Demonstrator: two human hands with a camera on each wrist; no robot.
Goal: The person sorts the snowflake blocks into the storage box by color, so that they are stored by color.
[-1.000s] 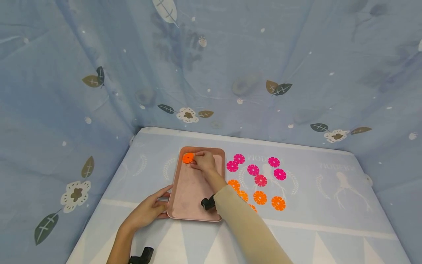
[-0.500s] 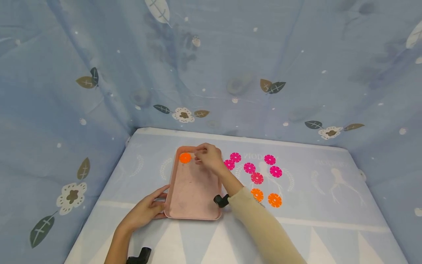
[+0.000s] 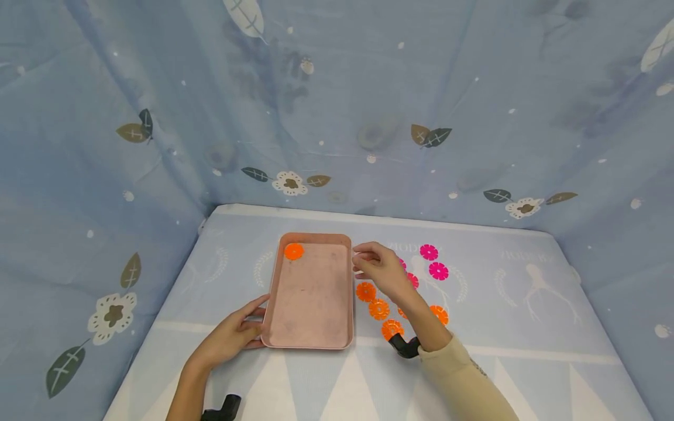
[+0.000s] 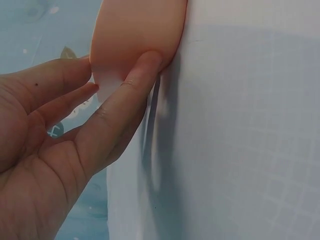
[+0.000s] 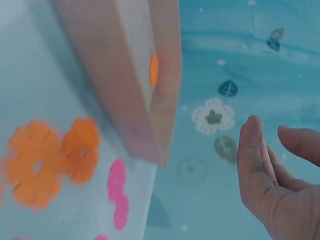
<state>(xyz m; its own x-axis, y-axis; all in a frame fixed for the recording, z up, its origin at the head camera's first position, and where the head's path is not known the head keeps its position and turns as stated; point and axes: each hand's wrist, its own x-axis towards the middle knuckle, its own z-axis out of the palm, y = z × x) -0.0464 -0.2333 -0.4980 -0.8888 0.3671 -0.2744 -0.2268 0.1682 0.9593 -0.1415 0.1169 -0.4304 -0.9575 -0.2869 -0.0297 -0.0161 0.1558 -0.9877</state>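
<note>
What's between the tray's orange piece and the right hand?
Head view: between orange piece and right hand, only floor and right rim of the pink tray; no other piece.

pink tray (image 3: 310, 298), orange discs (image 3: 379, 310), magenta discs (image 3: 439, 271), blue flower-patterned curtain (image 3: 337, 105)

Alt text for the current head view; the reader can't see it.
A person's left hand touches a pink tray holding one orange flower-shaped disc; their right hand, seemingly empty, is by the tray's right edge. Orange discs and pink discs lie right of the tray.
</note>
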